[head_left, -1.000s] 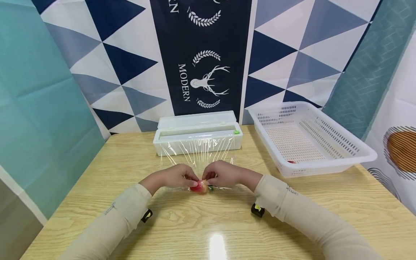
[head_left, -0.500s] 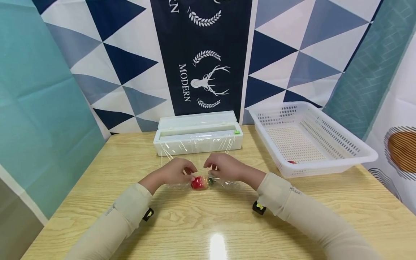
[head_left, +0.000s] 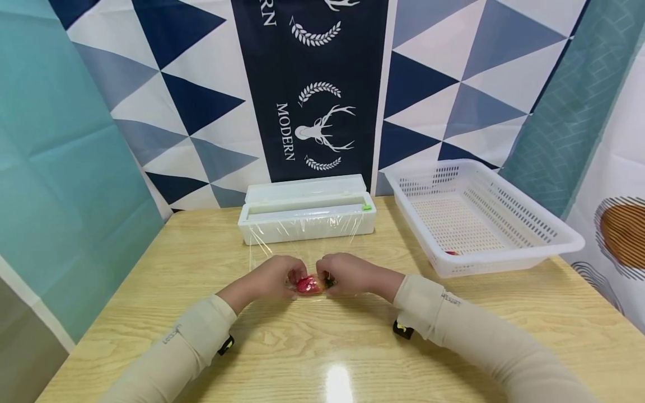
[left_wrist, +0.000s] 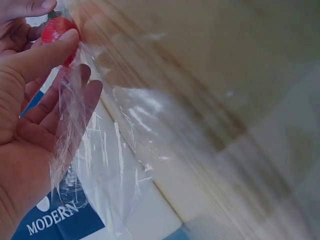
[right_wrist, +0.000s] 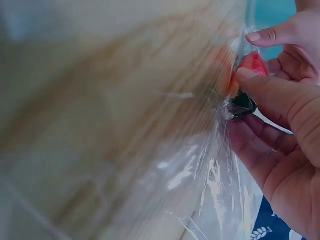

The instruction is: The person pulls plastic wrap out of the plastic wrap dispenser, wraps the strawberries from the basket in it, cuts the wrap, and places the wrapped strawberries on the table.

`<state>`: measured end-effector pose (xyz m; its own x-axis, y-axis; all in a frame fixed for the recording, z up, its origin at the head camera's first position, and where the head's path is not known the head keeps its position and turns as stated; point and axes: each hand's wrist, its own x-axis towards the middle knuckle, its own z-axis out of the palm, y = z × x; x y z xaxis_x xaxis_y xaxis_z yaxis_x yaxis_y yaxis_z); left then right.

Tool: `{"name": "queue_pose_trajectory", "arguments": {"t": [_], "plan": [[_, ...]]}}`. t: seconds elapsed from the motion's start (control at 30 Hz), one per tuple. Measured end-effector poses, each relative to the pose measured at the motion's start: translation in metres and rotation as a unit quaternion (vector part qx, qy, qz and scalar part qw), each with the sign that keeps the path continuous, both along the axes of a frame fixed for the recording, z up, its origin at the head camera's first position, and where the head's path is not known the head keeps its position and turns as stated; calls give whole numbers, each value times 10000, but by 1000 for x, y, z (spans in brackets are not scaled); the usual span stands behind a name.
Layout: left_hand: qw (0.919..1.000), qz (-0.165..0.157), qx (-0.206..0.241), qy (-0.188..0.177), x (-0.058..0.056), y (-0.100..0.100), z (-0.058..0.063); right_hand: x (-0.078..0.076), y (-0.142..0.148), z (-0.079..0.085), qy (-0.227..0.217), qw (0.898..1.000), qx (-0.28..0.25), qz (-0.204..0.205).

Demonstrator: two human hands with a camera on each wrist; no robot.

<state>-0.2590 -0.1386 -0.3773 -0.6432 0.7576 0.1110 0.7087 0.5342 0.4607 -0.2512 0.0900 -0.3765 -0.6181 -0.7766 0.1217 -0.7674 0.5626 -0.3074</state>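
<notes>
A red strawberry point(head_left: 308, 284) with a yellowish shoulder and dark green leaves lies crosswise near the table's middle, wrapped in clear cling film point(left_wrist: 115, 160). My left hand point(head_left: 276, 276) pinches its red end, thumb on top and fingers behind in the left wrist view. At the leafy end my right hand point(head_left: 349, 274) grips it, the thumb point(right_wrist: 270, 90) pressed on the fruit and fingers underneath. Creased film runs from the strawberry back to a white cling film box point(head_left: 307, 226), whose lid stands raised and which has a small green slider at its right end.
On the right stands a white perforated basket point(head_left: 514, 254) with a small red thing point(head_left: 451, 253) near its front edge. The light wood table point(head_left: 282, 352) reaches the patterned cloth point(head_left: 322, 101) behind the box. Black wrist cameras hang under both sleeves.
Both hands lifted slightly off the strawberry half a second ago, fingers loose; now they are down on its two ends, gripping it. Film once bunched up between box and hands looks flatter.
</notes>
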Motion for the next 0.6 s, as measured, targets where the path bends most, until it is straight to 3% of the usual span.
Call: {"name": "queue_pose_trajectory", "arguments": {"t": [0.17,0.3,0.47,0.6], "plan": [[9995,-123,204,-228,-6,-5,-3,-5,1,-1,178,9998,32,-67],[9986,-81,219,-473,-11,-10,-2,-12,4,3,-16,9999,-52,-143],[9988,42,-75,-478,-19,-12,4,-26,5,8,-272,9995,-45,-132],[9962,150,-289,-804,-27,-9,9,-38,3,9,-303,9994,83,-156]]}}
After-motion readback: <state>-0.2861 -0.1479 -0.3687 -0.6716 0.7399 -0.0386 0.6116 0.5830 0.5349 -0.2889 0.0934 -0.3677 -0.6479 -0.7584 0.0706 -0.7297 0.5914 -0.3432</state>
